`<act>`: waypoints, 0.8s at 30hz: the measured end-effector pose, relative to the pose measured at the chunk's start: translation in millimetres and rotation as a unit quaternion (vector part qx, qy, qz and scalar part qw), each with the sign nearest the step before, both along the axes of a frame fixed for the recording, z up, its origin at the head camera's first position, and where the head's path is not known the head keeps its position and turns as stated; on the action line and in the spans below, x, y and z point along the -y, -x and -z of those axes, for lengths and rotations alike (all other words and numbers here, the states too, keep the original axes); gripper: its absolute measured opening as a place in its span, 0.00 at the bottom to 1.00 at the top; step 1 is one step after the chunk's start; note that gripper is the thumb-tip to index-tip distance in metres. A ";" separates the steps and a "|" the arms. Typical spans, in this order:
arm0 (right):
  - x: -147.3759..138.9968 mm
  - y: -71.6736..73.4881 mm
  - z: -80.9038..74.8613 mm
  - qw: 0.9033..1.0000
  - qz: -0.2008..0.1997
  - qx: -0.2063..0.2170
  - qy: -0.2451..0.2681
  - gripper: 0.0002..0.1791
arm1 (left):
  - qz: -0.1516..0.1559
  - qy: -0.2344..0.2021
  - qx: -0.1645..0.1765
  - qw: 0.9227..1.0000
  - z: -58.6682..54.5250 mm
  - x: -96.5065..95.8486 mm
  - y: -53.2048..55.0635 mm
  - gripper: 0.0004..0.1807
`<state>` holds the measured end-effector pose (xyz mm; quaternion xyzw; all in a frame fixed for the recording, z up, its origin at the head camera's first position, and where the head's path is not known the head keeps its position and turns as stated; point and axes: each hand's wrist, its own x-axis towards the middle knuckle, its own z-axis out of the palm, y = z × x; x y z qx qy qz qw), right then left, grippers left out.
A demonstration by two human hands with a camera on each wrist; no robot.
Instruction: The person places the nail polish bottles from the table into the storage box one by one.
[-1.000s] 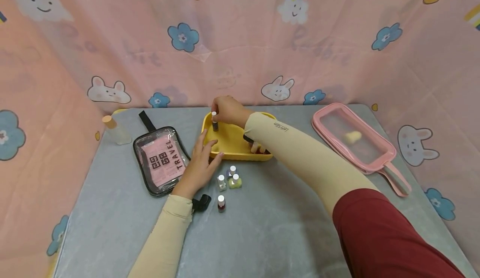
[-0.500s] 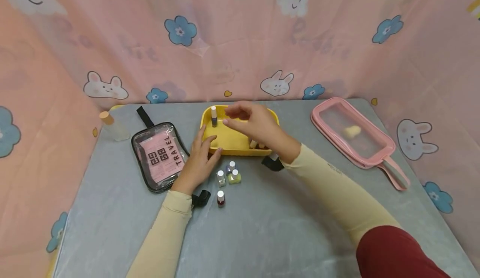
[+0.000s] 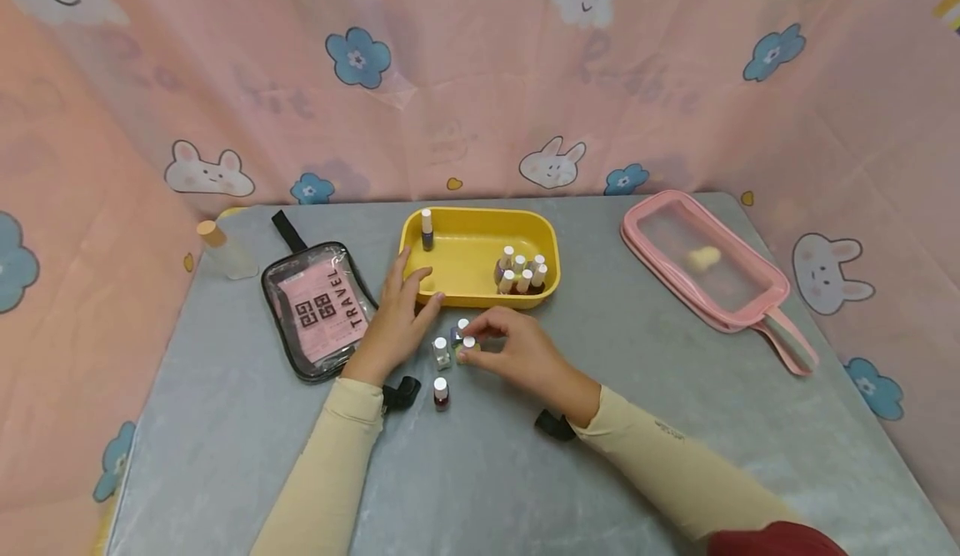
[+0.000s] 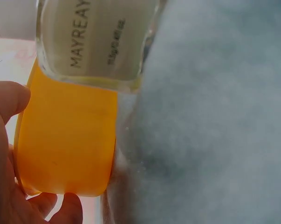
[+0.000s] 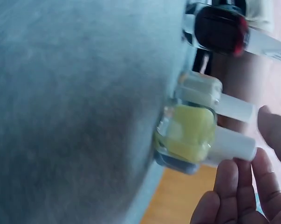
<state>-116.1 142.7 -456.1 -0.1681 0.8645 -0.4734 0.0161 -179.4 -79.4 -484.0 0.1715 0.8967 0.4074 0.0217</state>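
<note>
My left hand [image 3: 393, 323] rests spread against the front left corner of a yellow tray [image 3: 480, 299], its thumb and fingers touching the walls. Just in front of the tray my right hand [image 3: 528, 356] reaches to a yellow-green nail polish bottle [image 5: 191, 133]. Thumb and fingers stand on either side of its white cap, with a gap at the thumb in the right wrist view. Close by are a bluish-purple polish [image 3: 456, 337], partly hidden, and a clear polish [image 3: 441, 358]. A dark red polish [image 3: 441, 399] stands nearer. Inside the tray, one dark polish [image 3: 427, 232] stands at the back left.
More white-capped polishes [image 3: 523, 279] cluster in the tray's right end. A clear black-edged pouch [image 3: 318, 314] lies left, beyond it a frosted bottle [image 3: 231, 257] with a wooden-coloured cap. On the right lies a pink see-through case [image 3: 705, 264].
My right hand has let go of the dark polish at the tray's back left and moved back toward me, to the yellow-green bottle. My left hand has stayed at the tray.
</note>
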 end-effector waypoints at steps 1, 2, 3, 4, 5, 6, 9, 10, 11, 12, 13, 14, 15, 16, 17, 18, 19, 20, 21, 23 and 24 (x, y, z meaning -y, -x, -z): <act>1.6 0.3 2.3 1.000 0.001 -0.004 -0.006 0.14 | 0.000 0.000 0.000 1.000 0.2 0.3 0.1 0.32; 3.0 0.8 4.2 1.000 0.003 -0.006 -0.012 0.13 | -0.001 0.000 0.001 1.000 0.5 0.6 0.2 0.32; 4.1 1.5 5.7 1.000 0.005 -0.007 -0.017 0.13 | -0.002 0.001 0.001 1.000 0.7 0.7 0.2 0.32; 4.9 2.0 6.1 1.000 0.007 -0.007 -0.022 0.12 | -0.001 0.000 0.000 1.000 0.8 0.6 0.4 0.32; 5.3 2.9 6.0 1.000 0.009 -0.006 -0.024 0.12 | -0.001 -0.001 0.001 1.000 0.9 0.5 0.4 0.32; 5.0 3.9 5.4 1.000 0.009 -0.004 -0.026 0.11 | -0.001 -0.001 0.001 1.000 0.9 0.4 0.4 0.32; 2.7 7.6 -6.2 0.999 0.010 0.001 -0.030 0.10 | -0.002 -0.001 0.004 1.000 0.2 0.1 0.7 0.32; 0.5 9.3 -12.7 1.000 0.010 0.001 -0.028 0.10 | -0.001 -0.001 0.004 1.000 0.0 -0.3 0.8 0.32; -2.1 11.6 -20.5 1.000 0.009 0.001 -0.024 0.10 | -0.001 0.001 0.006 1.000 -0.2 -0.6 0.9 0.32; -4.9 14.5 -29.2 1.000 0.011 0.002 -0.020 0.11 | -0.001 0.002 0.007 1.000 -0.5 -1.0 1.1 0.32; -7.6 18.3 -38.5 1.000 0.016 0.002 -0.013 0.11 | -0.002 0.004 0.008 1.000 -0.9 -1.2 1.4 0.32; -10.7 23.1 -47.1 1.000 0.023 0.002 -0.009 0.12 | -0.001 0.005 0.009 1.000 -1.3 -1.4 1.6 0.33; -13.8 29.0 -55.2 1.000 0.029 0.000 -0.003 0.13 | -0.001 0.005 0.010 1.000 -1.6 -1.6 1.9 0.33; -16.7 35.5 -62.6 0.999 0.036 0.002 0.003 0.13 | -0.001 0.006 0.010 1.000 -1.8 -1.6 2.2 0.33; -19.0 42.6 -69.0 0.999 0.042 0.001 0.002 0.13 | -0.002 0.006 0.011 1.000 -1.8 -1.6 2.5 0.33; -20.9 50.3 -73.7 0.999 0.049 0.000 -0.004 0.14 | -0.002 0.005 0.011 1.000 -1.8 -1.4 2.7 0.33; -22.3 58.0 -77.0 0.998 0.053 -0.002 -0.014 0.14 | -0.002 0.004 0.012 1.000 -1.7 -1.2 2.7 0.33; -23.3 65.3 -79.2 0.998 0.054 -0.003 -0.028 0.14 | -0.002 0.004 0.013 1.000 -1.4 -0.8 2.7 0.33; -23.7 72.4 -79.8 0.998 0.051 -0.003 -0.040 0.15 | -0.002 0.004 0.015 1.000 -0.8 -0.5 2.7 0.33; -23.0 84.4 -78.1 0.997 0.040 0.002 -0.071 0.15 | -0.002 0.004 0.018 1.000 0.4 0.5 2.4 0.34; -22.1 89.6 -75.7 0.996 0.030 0.008 -0.081 0.14 | -0.003 0.004 0.019 1.000 1.0 0.8 2.1 0.34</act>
